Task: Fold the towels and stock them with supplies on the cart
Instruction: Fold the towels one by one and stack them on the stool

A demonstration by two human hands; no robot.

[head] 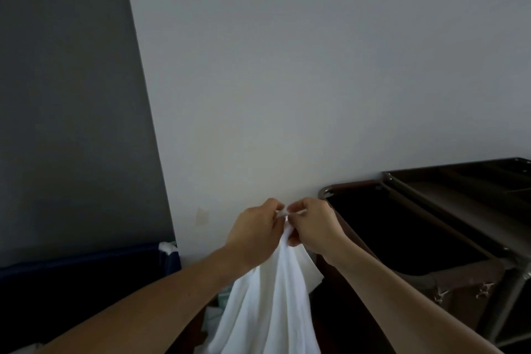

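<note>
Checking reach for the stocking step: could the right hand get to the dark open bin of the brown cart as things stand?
Probably yes: the dark open bin lies just beside the right hand, nothing between. Both it and the left hand pinch the white cloth towel, which would come along.

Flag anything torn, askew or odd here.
Two small things: a pale square patch on the wall beside the left hand, like tape or a repair, and frayed white ties on the cart bag. The white towel, also pinched by the right hand, hangs normally.
</note>
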